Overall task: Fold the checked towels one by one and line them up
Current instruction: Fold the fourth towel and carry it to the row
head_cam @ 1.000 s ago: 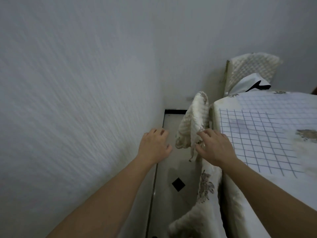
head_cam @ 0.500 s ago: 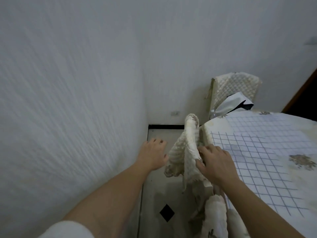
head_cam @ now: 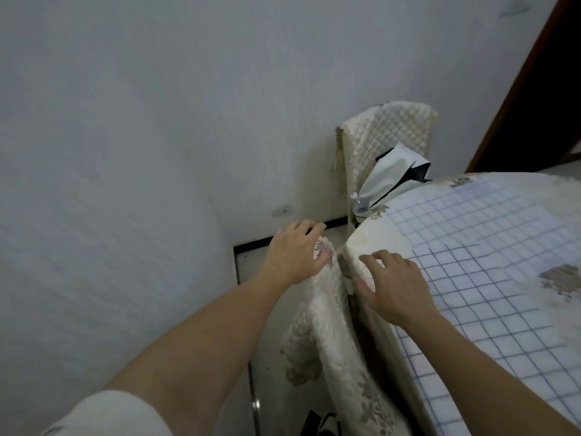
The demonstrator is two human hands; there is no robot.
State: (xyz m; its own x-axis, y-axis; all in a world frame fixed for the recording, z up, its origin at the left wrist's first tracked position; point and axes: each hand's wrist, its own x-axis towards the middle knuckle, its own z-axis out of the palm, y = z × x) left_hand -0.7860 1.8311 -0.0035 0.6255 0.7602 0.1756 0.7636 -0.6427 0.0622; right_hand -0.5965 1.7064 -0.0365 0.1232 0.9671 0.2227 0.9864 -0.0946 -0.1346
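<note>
A white towel with a blue check pattern (head_cam: 490, 256) lies spread flat on the cream-covered table (head_cam: 364, 243) at the right. My right hand (head_cam: 396, 284) rests with spread fingers on the table's left edge, just at the towel's near corner. My left hand (head_cam: 295, 253) lies with relaxed fingers on top of the cream quilted chair back (head_cam: 330, 325) that stands beside the table. Neither hand holds a towel.
A second quilted chair (head_cam: 386, 133) stands at the table's far end with a white and black bag (head_cam: 393, 174) and a bottle on it. White walls close in at left. A narrow strip of pale floor (head_cam: 267, 341) runs between wall and chair. A dark doorway is at top right.
My left hand moved right from open air onto the top of the chair back. My right hand shifted from the chair cover onto the table edge. The view tilted up and right.
</note>
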